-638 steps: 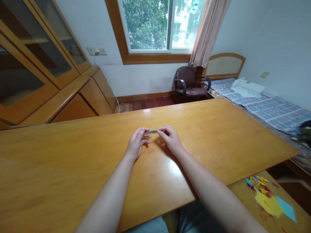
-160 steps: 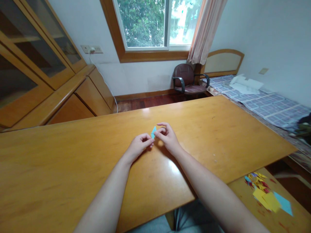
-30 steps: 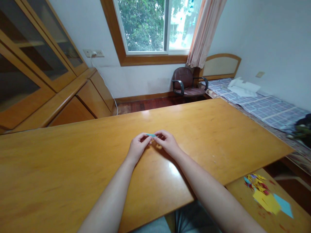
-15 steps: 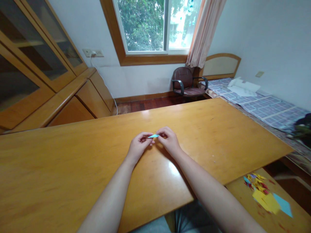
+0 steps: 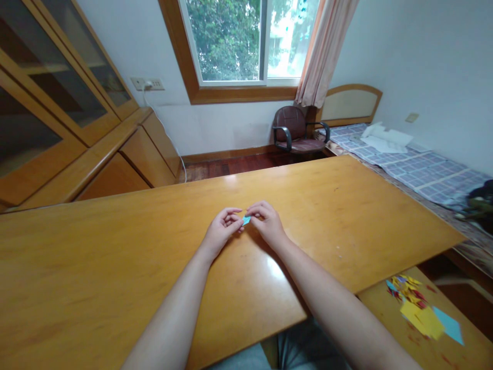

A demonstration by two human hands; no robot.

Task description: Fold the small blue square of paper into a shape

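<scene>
A small piece of folded light-blue paper (image 5: 246, 220) is held between my two hands, just above the wooden table (image 5: 154, 262). My left hand (image 5: 223, 228) pinches its left end between thumb and fingers. On the other side, the thumb and forefinger of my right hand (image 5: 266, 221) close on its upper right end. Fingertips cover part of the paper, so its full folded shape is hidden.
On a lower surface at the right lie yellow paper sheets (image 5: 421, 318), a light-blue sheet (image 5: 450, 325) and a pile of small folded paper pieces (image 5: 408, 290). A brown armchair (image 5: 295, 131) stands beyond the table, beside a bed (image 5: 419, 164).
The blue paper has turned from a flat, wide sliver to a more tilted, shorter shape. My left fingers have shifted slightly on it; my right hand has barely moved.
</scene>
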